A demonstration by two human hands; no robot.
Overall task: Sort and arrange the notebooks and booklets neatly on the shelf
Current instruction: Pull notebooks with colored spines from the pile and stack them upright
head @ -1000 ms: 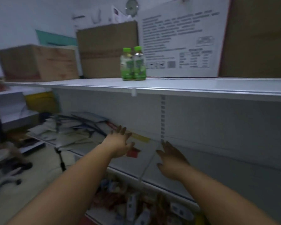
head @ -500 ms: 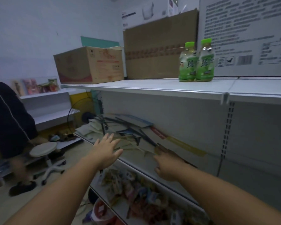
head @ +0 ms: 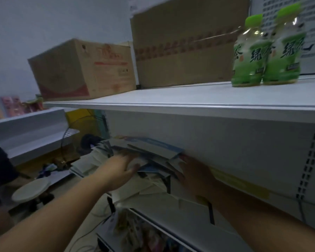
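The pile of notebooks and booklets (head: 149, 155) is a messy heap toward the left end of the middle shelf (head: 171, 206), with some corners sticking out past the front lip. The left hand (head: 116, 171) is dug into the pile's near side with the thumb below a white booklet, but it's too blurry to tell if it's actually gripping. The right hand (head: 195, 173) lies flat with straight fingers against the pile's right edge. Right of that the shelf is bare. The upper shelf (head: 171, 100) hangs low overhead, carrying two green bottles (head: 265, 51) and a cardboard box (head: 80, 70).
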